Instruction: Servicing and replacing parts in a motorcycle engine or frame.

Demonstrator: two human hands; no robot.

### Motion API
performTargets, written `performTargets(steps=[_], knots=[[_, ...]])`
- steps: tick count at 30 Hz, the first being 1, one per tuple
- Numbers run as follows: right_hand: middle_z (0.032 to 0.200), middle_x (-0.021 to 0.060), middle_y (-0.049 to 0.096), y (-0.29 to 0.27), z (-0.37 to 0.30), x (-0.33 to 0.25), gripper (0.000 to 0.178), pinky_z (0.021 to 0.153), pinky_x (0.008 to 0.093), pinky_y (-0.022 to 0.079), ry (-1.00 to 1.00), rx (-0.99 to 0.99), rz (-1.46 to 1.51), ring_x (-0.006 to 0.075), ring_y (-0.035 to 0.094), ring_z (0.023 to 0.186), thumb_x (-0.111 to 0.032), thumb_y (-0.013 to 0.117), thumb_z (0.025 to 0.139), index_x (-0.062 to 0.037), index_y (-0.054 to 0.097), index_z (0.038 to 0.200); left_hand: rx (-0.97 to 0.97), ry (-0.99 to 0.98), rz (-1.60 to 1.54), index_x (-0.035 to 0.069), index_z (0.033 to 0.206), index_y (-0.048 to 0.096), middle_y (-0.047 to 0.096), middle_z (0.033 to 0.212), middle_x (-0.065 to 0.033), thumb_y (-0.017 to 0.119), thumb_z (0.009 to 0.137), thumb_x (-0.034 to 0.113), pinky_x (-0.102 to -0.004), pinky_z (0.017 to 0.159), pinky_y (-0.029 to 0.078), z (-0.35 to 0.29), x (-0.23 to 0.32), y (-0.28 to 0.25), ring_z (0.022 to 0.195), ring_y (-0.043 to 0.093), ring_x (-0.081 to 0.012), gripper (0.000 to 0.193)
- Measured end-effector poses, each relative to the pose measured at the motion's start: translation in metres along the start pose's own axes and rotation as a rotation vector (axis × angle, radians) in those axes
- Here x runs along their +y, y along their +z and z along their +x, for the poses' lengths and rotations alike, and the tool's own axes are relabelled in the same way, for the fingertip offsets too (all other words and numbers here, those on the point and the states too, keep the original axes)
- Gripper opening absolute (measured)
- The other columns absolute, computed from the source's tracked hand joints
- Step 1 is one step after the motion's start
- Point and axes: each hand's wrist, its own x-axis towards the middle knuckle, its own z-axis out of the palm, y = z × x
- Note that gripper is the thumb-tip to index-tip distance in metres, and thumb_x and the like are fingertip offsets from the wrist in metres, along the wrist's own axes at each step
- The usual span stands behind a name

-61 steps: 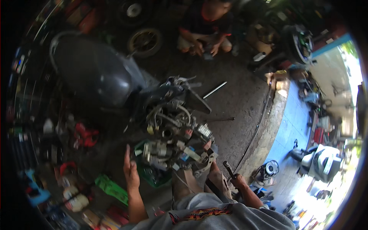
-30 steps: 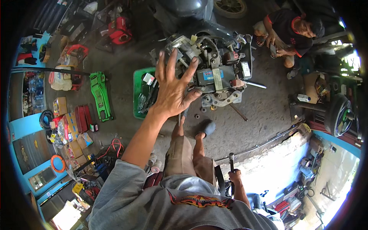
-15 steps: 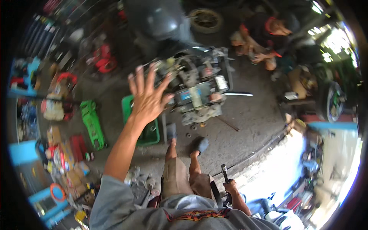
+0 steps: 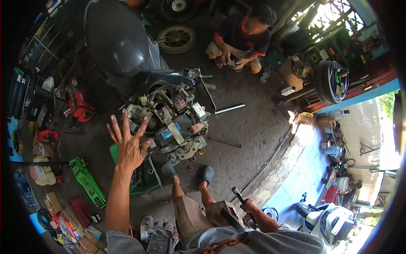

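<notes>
My left hand [image 4: 129, 148] is stretched out with its fingers spread and holds nothing. It appears above the left side of a stripped motorcycle [image 4: 186, 114], whose battery [image 4: 169, 132], wiring and metal parts lie exposed. A green tray [image 4: 148, 182] with dark tools in it shows partly behind the wrist. At my right side, low in view, my right hand [image 4: 250, 206] is closed around a metal tool with a rounded shiny end [image 4: 237, 193]; its full shape is hidden. A dark flat bar [image 4: 231, 219] slants beside that hand.
Another person [image 4: 243, 40] squats at the far side, both hands on a small dark object. A metal rod [image 4: 226, 142] and loose round parts lie on the floor. Left stand a green floor jack [image 4: 86, 180] and cardboard boxes [image 4: 69, 224]. A white scooter [image 4: 334, 222] is at the right.
My view has swung to the right, so the motorcycle and the squatting person sit further left. My left hand stays spread, and my right hand keeps hold of the metal tool.
</notes>
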Motion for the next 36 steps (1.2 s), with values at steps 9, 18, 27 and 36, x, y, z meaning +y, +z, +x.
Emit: performTargets(steps=[9,18,27,36], knots=[[0.087,0.0212,0.071,-0.011,-0.007,-0.031,0.042,0.072,0.0421,0.058,0.018,-0.009,-0.012,0.0323,0.072,0.082,-0.038,0.072,0.079,-0.0001,0.070,0.096,0.043,-0.091,-0.091,0.034,0.141,0.053,0.017,0.160,-0.0228,0.028,0.102,0.056,-0.0674,0.114,0.009,-0.027,0.009,0.014,0.145,0.007,-0.0534,0.051],[0.076,0.0174,0.070,0.004,0.019,-0.016,0.042,0.047,0.0379,0.059,-0.107,0.039,0.026,0.0241,0.069,0.057,-0.019,0.072,0.080,0.0060,0.063,0.113,0.308,-0.086,-0.282,0.025,0.130,0.065,0.029,0.155,-0.0201,0.061,0.090,0.050,-0.0573,0.114,0.018,-0.028,0.021,0.017,0.142,0.017,-0.0474,0.047],[0.072,0.0183,0.070,0.004,0.002,-0.069,0.036,0.059,0.0381,0.058,-0.087,0.078,-0.072,0.0250,0.071,0.059,-0.020,0.067,0.075,0.0029,0.068,0.103,0.369,-0.117,-0.477,0.020,0.134,0.060,0.037,0.149,-0.0197,0.056,0.092,0.057,-0.0573,0.112,0.024,-0.081,0.009,0.028,0.137,0.028,-0.0442,0.056],[0.076,0.0189,0.071,0.021,-0.028,-0.173,0.035,0.056,0.0372,0.057,-0.183,0.088,-0.242,0.0239,0.069,0.055,-0.019,0.072,0.078,0.0005,0.067,0.107,0.151,-0.830,-0.778,0.004,0.112,0.058,0.062,0.103,-0.0215,0.066,0.088,0.014,-0.0463,0.088,0.051,-0.231,-0.035,0.130,0.102,0.061,-0.0393,0.027]])
